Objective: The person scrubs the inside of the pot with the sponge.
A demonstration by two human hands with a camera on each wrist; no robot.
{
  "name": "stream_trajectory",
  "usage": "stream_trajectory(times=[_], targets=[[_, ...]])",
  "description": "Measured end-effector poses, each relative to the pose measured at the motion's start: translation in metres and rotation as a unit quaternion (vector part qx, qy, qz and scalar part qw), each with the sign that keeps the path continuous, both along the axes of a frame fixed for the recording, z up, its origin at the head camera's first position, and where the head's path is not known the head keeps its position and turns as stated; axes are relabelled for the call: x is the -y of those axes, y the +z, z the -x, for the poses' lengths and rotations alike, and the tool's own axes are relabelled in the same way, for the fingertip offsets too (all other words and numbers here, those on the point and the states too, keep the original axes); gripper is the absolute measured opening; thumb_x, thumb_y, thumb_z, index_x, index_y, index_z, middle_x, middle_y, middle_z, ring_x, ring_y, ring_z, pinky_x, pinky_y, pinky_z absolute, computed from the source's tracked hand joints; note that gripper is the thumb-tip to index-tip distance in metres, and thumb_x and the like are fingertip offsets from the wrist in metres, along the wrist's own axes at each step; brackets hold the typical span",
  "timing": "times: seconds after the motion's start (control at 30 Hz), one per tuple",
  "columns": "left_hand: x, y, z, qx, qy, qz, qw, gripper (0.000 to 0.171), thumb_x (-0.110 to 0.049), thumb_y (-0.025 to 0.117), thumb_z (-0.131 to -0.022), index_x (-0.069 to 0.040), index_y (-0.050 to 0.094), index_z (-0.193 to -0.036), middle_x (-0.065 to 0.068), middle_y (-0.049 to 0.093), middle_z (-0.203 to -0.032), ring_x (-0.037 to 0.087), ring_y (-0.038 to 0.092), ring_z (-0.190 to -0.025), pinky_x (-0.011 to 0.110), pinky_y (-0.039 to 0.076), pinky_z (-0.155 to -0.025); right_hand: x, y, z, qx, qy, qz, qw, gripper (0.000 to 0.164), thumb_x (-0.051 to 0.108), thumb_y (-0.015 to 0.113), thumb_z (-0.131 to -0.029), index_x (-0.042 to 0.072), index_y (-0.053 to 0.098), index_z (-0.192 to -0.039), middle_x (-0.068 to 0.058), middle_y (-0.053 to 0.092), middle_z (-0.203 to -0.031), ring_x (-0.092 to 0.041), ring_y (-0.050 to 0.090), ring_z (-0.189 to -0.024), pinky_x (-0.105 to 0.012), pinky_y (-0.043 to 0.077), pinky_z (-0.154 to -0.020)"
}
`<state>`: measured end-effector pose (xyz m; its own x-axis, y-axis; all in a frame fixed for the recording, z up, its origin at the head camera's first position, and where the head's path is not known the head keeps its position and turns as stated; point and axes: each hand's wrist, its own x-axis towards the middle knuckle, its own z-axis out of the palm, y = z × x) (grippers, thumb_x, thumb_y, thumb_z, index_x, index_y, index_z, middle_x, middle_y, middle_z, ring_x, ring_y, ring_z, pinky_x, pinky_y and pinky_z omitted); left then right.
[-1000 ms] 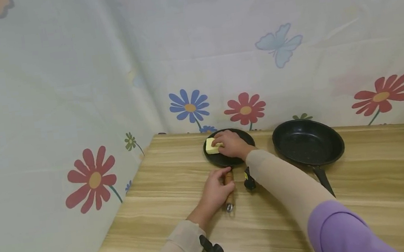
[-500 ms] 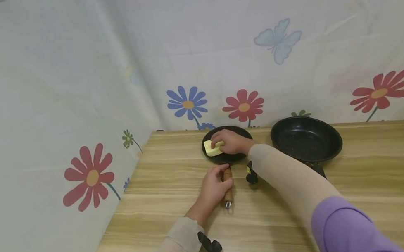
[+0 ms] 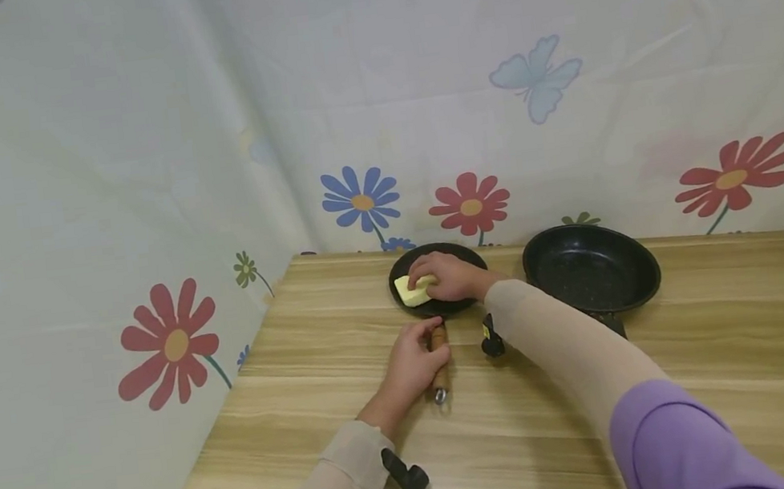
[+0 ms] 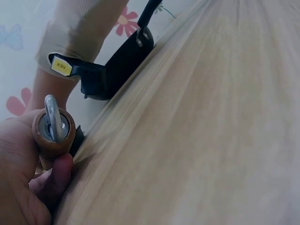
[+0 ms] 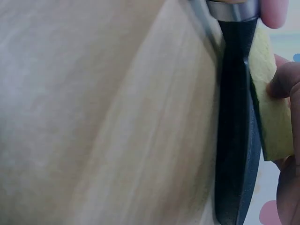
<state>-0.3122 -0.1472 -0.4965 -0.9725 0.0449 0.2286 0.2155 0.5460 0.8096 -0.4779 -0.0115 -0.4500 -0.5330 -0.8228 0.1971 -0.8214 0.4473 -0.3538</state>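
In the head view my right hand (image 3: pixel 450 277) holds a pale yellow sponge (image 3: pixel 412 293) inside a small black frying pan (image 3: pixel 400 268). The right wrist view has the sponge (image 5: pixel 274 124) lying along the top of the pan (image 5: pixel 232 126), with fingers (image 5: pixel 284 79) bent over it. My left hand (image 3: pixel 412 359) grips the pan's wooden handle (image 3: pixel 440 370), thumb on one side and fingers on the other. Close up in the left wrist view are the handle's round end (image 4: pixel 55 136) and its metal hanging loop (image 4: pixel 53 115).
To the right stands a larger black frying pan (image 3: pixel 590 266), its handle partly hidden behind my right sleeve (image 3: pixel 570 337). Both pans sit on a wood-grain table (image 3: pixel 288 353). A flower-printed curtain (image 3: pixel 370 53) closes off the back and left edges.
The sponge has slid a little toward the near side of the small pan and turned slightly under my right hand. My left hand keeps its grip on the handle.
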Motion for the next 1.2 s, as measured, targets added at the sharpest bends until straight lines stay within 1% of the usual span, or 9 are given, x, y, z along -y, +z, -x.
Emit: stream_trajectory(times=[0.13,0.27,0.37,0.53,0.7,0.87,0.97,1.07,1.2], targets=[[0.0009,-0.0004,-0.0006,0.005,0.000,0.004,1.0000,0.050,-0.014,0.070,-0.080,-0.008,0.068,-0.130,0.008,0.060,-0.110,0.017,0.053,-0.092,0.034,0.046,-0.084,0.0015,-0.0057,-0.0016,-0.007,-0.034,-0.009,0.999,0.032,0.009,0.055,-0.093,0.014,0.074,-0.118,-0.013,0.058,-0.139,-0.035,0.048,-0.133,-0.060,0.032,-0.112],[0.0005,0.0004,-0.0021,0.014,-0.003,0.005,0.9999,0.051,-0.015,0.069,-0.080,-0.008,0.068,-0.130,0.007,0.059,-0.111,0.016,0.052,-0.089,0.032,0.046,-0.079,0.0038,-0.0096,-0.0027,-0.010,-0.049,-0.009,0.999,0.032,0.008,0.054,-0.093,0.014,0.074,-0.118,-0.013,0.056,-0.142,-0.036,0.047,-0.134,-0.058,0.033,-0.112],[-0.0003,0.0013,-0.0031,0.018,-0.006,0.003,0.9998,0.052,-0.016,0.069,-0.080,-0.008,0.067,-0.131,0.008,0.059,-0.112,0.016,0.052,-0.089,0.031,0.045,-0.079,0.0059,-0.0100,-0.0038,-0.006,-0.061,-0.013,0.998,0.033,0.008,0.055,-0.092,0.015,0.073,-0.118,-0.013,0.057,-0.142,-0.036,0.047,-0.134,-0.056,0.034,-0.112],[-0.0011,0.0020,-0.0032,0.019,-0.011,-0.001,0.9998,0.052,-0.016,0.068,-0.080,-0.008,0.067,-0.131,0.008,0.059,-0.114,0.015,0.052,-0.090,0.030,0.045,-0.079,0.0067,-0.0079,-0.0043,0.021,-0.081,-0.027,0.996,0.035,0.010,0.059,-0.089,0.018,0.070,-0.122,-0.011,0.057,-0.142,-0.037,0.046,-0.133,-0.059,0.035,-0.109],[-0.0009,0.0012,-0.0019,0.018,-0.007,-0.004,0.9998,0.052,-0.016,0.069,-0.080,-0.009,0.067,-0.131,0.008,0.058,-0.113,0.015,0.052,-0.091,0.030,0.045,-0.081,0.0056,-0.0053,-0.0026,0.034,-0.068,-0.027,0.997,0.036,0.009,0.063,-0.087,0.018,0.070,-0.122,-0.008,0.057,-0.143,-0.035,0.047,-0.132,-0.060,0.034,-0.109],[-0.0009,0.0016,-0.0017,0.014,-0.009,-0.009,0.9998,0.051,-0.016,0.069,-0.079,-0.008,0.067,-0.130,0.008,0.057,-0.112,0.016,0.052,-0.091,0.031,0.045,-0.081,0.0040,-0.0031,-0.0012,0.032,-0.038,-0.009,0.999,0.036,0.003,0.062,-0.084,0.015,0.072,-0.116,-0.005,0.065,-0.131,-0.029,0.055,-0.123,-0.053,0.040,-0.107],[-0.0008,0.0018,-0.0017,0.013,-0.010,-0.014,0.9998,0.051,-0.015,0.069,-0.079,-0.008,0.067,-0.130,0.008,0.057,-0.112,0.017,0.052,-0.093,0.031,0.045,-0.082,0.0033,-0.0013,-0.0003,0.039,-0.027,-0.004,0.999,0.036,0.001,0.062,-0.081,0.016,0.073,-0.111,-0.002,0.068,-0.124,-0.026,0.057,-0.118,-0.048,0.042,-0.105],[-0.0005,0.0016,-0.0012,0.013,-0.008,-0.017,0.9997,0.050,-0.015,0.069,-0.080,-0.008,0.067,-0.130,0.008,0.057,-0.112,0.017,0.052,-0.094,0.032,0.045,-0.084,0.0033,-0.0009,0.0021,0.024,-0.019,-0.009,0.999,0.034,0.002,0.062,-0.080,0.019,0.072,-0.107,0.000,0.068,-0.121,-0.026,0.056,-0.117,-0.047,0.042,-0.103],[0.0001,0.0015,-0.0017,0.013,-0.007,-0.016,0.9998,0.050,-0.015,0.069,-0.080,-0.008,0.067,-0.130,0.009,0.058,-0.113,0.017,0.052,-0.095,0.032,0.045,-0.086,0.0059,-0.0023,0.0047,-0.017,-0.004,-0.007,1.000,0.030,0.004,0.063,-0.080,0.020,0.072,-0.104,0.002,0.069,-0.115,-0.026,0.056,-0.114,-0.047,0.043,-0.101]])
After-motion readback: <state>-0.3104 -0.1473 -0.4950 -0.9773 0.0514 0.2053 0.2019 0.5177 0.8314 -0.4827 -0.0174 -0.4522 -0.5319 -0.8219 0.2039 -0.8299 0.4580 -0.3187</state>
